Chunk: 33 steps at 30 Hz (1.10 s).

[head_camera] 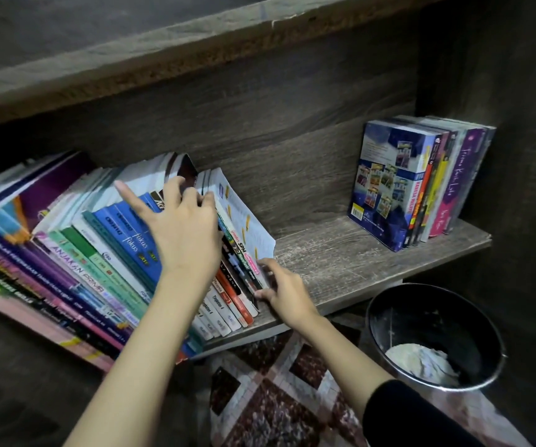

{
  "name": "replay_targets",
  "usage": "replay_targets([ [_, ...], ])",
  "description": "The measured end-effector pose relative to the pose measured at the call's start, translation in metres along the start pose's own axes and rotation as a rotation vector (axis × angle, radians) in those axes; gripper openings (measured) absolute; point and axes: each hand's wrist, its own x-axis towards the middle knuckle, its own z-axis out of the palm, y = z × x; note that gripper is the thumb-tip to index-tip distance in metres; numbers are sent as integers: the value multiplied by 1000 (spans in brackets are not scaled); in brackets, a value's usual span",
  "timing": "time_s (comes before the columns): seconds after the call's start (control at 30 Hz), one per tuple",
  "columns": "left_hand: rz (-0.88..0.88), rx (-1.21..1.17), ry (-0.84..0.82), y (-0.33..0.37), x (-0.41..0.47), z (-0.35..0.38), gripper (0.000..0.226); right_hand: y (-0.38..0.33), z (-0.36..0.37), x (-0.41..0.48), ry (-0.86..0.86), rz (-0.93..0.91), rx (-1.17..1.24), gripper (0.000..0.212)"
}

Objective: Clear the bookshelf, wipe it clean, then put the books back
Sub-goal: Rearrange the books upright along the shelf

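Right hand (284,293), black-sleeved, nearest: thumb and fingers pinch the lower corner of the outermost books at the shelf's front lip.

Floor, below it: red-brown and white patterned rug (276,398); round black metal bin (453,317) holding crumpled white paper (421,362).

Left hand (184,227), further in: fingers hooked over the top edges of the same end books, forefinger sticking out straight to the left.

Task item one: leaning row of glossy soft-cover schoolbooks (105,253), with blue, green, purple and pink spines. All slant leftward and fill the left half of the grey wood-grain shelf board (340,253). The outermost is a white workbook with yellow marks (247,227), its cover bowing loose.

Handling, as I judge it: each book is limp and slick on its own, and the row is heavy as a block. I would lift a small batch, pressing both outer faces together, one hand under the bottom edge. The white cover looks likely to crease or tear, so I would not pull on it. Once the end books go, the slanted row may slump.

Task item two, farthest: upright group of paperbacks (421,182) at the right end, well apart from the row, blue-covered one outermost. It looks stiffer and easier, one grasp across the spines.

Status, by my reading: clearing is in hand, nothing wiped yet.
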Motion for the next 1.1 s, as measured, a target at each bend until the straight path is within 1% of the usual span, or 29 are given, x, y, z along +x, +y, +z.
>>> replay_targets([
  [0.07,-9,26,8,1,4,0,34,1,1,3,18,23,13,50],
  [0.13,-9,26,15,1,6,2,31,1,2,6,27,29,18,50],
  [0.23,15,-34,50,-2,6,8,38,1,1,7,12,45,28,52],
  [0.33,25,-95,64,-5,7,10,44,2,2,6,32,44,-12,49],
  [0.53,57,-115,109,-7,6,18,55,-3,3,0,49,78,-48,47],
  [0.6,65,-101,77,-7,4,15,59,-5,-1,2,17,108,-49,48],
  [0.67,58,-103,56,-4,0,10,66,-6,-11,5,-70,123,-37,49],
  [0.73,20,-172,109,5,-3,4,67,-4,-27,4,-106,128,-17,48],
  [0.77,-11,-235,145,12,-5,1,65,-3,-35,3,-62,143,-3,47],
  [0.8,-35,-318,183,24,-6,-2,62,1,-48,0,27,162,5,45],
  [0.9,-57,-573,238,64,-6,-9,54,11,-84,-11,410,230,2,37],
  [0.97,-32,-706,165,94,-2,-16,57,17,-109,-19,674,277,32,33],
  [1.0,-13,-761,105,107,1,-20,60,19,-118,-22,770,299,62,32],
  [1.03,13,-825,53,123,6,-23,63,24,-128,-24,845,322,77,34],
  [1.1,54,-1013,-66,148,16,-26,67,30,-136,-27,901,372,74,42],
])
